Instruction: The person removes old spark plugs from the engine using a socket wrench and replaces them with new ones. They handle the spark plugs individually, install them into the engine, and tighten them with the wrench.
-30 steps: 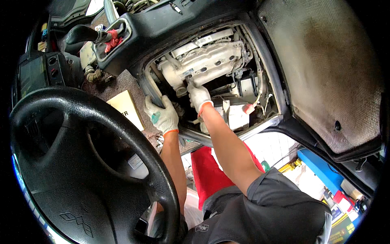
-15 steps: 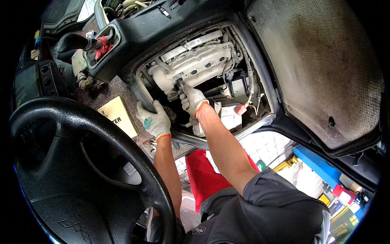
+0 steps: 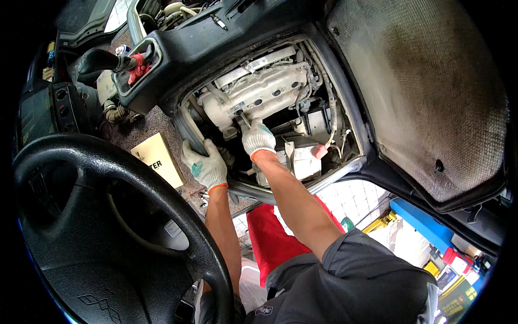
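Note:
My right hand (image 3: 259, 138), in a white knit glove with an orange cuff, is closed around a metal ratchet wrench (image 3: 245, 120). The wrench's head sits at the leftmost round hole of the light-grey engine valve cover (image 3: 275, 85); most of its handle is hidden in the glove. My left hand (image 3: 209, 166), gloved alike with a green patch, rests over the near left rim of the engine bay (image 3: 189, 127). Its thumb and fingers are spread apart, and it holds no tool. Several dark plug holes run along the cover to the right of the wrench.
At the left is a black steering wheel (image 3: 135, 162). A pale yellow box (image 3: 157, 160) lies on the carpet beside the bay. The gear lever (image 3: 100, 62) has red cloth near its base. The raised seat base panel (image 3: 426, 92) stands at the right. A spark plug (image 3: 218, 21) lies on the ledge.
My right hand has shifted slightly down and turned, with the wrench still at the same hole. My left hand stays on the rim; the whole view has moved a little.

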A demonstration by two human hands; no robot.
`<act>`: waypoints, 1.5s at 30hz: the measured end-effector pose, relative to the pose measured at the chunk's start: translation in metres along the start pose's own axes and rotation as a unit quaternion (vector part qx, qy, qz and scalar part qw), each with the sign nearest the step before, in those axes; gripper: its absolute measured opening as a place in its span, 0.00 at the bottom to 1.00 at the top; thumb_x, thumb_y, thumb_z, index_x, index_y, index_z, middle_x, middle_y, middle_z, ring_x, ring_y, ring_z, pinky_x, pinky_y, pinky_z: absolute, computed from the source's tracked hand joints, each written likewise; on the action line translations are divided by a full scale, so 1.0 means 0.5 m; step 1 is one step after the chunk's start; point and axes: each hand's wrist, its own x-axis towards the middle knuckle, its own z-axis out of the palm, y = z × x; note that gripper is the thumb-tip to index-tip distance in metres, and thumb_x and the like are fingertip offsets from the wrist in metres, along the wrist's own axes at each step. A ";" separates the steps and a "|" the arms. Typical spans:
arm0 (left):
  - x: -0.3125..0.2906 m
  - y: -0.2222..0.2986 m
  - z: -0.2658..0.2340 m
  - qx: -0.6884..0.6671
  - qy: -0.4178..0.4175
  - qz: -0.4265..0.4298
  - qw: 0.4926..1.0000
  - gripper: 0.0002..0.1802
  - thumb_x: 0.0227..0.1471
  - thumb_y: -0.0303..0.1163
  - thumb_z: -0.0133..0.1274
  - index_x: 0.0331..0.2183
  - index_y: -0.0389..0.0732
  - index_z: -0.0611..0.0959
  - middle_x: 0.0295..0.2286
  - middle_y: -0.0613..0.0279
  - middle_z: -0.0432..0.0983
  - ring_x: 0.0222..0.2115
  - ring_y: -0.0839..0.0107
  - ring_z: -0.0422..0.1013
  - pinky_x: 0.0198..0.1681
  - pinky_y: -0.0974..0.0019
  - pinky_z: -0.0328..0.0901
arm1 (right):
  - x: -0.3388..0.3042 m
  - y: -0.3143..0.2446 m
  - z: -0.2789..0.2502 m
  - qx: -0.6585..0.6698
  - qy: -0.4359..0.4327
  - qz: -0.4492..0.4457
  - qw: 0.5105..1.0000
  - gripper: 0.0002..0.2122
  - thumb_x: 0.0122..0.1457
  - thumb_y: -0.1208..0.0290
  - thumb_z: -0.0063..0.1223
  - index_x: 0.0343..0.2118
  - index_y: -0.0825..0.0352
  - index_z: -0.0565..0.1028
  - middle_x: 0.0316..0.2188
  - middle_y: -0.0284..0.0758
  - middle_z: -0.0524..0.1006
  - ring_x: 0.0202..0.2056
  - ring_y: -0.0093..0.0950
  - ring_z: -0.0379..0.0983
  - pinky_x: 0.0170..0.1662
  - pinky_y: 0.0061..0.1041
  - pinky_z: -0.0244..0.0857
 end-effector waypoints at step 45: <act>0.000 0.023 -0.005 0.008 -0.016 -0.021 1.000 0.38 0.57 0.45 0.55 0.60 0.32 0.63 0.54 0.38 0.63 0.54 0.45 0.65 0.57 0.51 0.61 | 0.022 0.006 -0.018 0.075 -0.071 -0.023 0.994 0.25 0.66 0.50 0.38 0.46 0.71 0.76 0.43 0.57 0.77 0.47 0.54 0.74 0.53 0.46 0.67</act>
